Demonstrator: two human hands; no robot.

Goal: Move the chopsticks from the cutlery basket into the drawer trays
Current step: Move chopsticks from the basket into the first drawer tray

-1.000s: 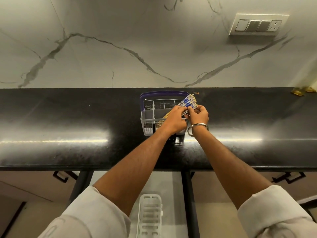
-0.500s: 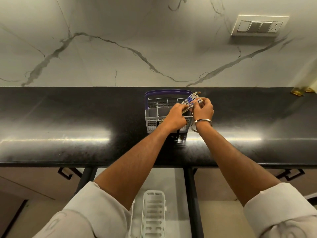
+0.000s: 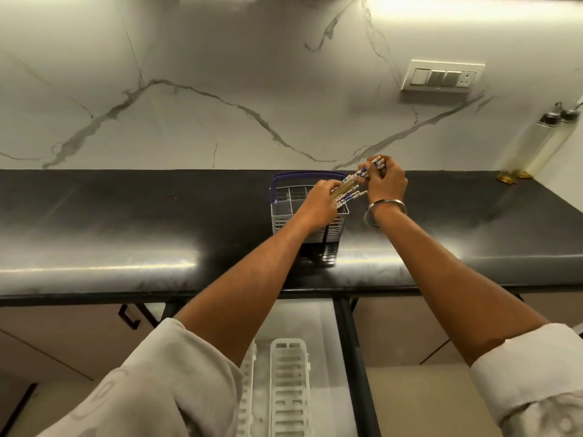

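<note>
chopsticks mid-lift over the cutlery basket on the table, left hand curled round most, right hand pinching a few tops; next, likely carrying them down to the drawer trays below.
</note>
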